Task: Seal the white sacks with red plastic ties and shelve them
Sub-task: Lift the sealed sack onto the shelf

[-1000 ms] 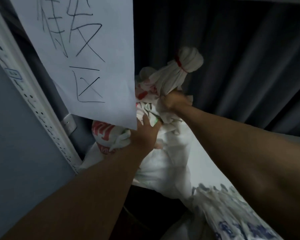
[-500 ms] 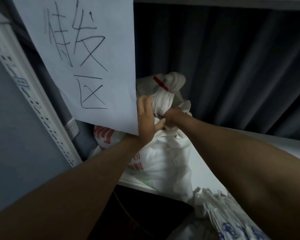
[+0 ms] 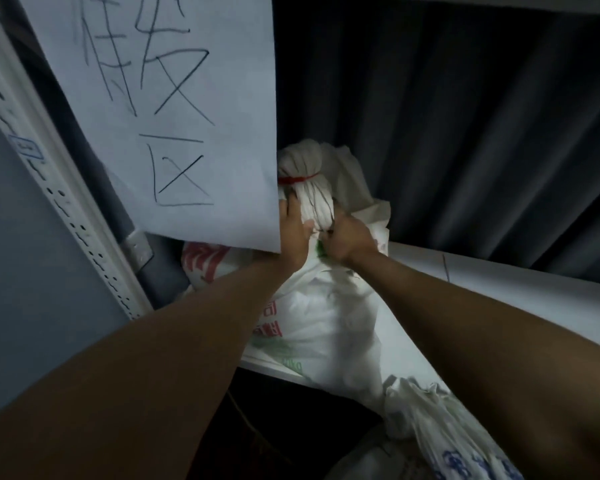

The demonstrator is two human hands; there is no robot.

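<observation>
A white paper sheet (image 3: 174, 109) hanging at the upper left carries large handwritten Chinese characters, the lowest reading 区; the ones above are cut off and scrawled. The white sack (image 3: 326, 317) on the shelf bears red and green print too creased to read, and the nearer bag (image 3: 465, 455) shows blurred blue characters.

sack (image 3: 329, 317) lies on the shelf (image 3: 499, 299), paper sign (image 3: 174, 109) hanging left, curtain (image 3: 447, 116) behind.
</observation>
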